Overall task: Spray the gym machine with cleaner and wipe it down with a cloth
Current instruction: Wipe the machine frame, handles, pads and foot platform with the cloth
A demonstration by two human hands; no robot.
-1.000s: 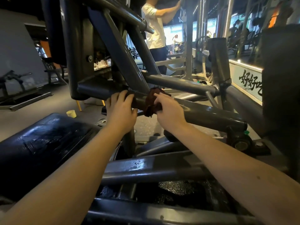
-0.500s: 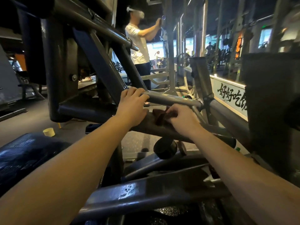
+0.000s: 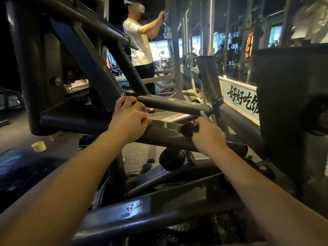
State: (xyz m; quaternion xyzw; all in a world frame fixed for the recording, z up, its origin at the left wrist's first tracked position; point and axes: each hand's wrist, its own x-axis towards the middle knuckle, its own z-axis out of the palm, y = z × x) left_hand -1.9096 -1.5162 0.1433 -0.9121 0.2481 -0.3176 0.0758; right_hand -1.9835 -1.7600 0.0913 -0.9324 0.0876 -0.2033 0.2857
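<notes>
- Dim indoor scene; upper left of frame almost black.
- Light comes from bright windows (image 3: 159,48) in upper centre, vertical light strips (image 3: 211,23), and a glowing strip over the wall sign (image 3: 237,98) at right.
- Hard glare patch on gym machine (image 3: 166,124) bar, centre; blotchy sheen on lower bar.
- Edges bowed by wide lens; upper right smeared, background soft.

floor (image 3: 17,135): dark grey | windows (image 3: 158,48): bright | banner (image 3: 239,101): black calligraphy
</notes>
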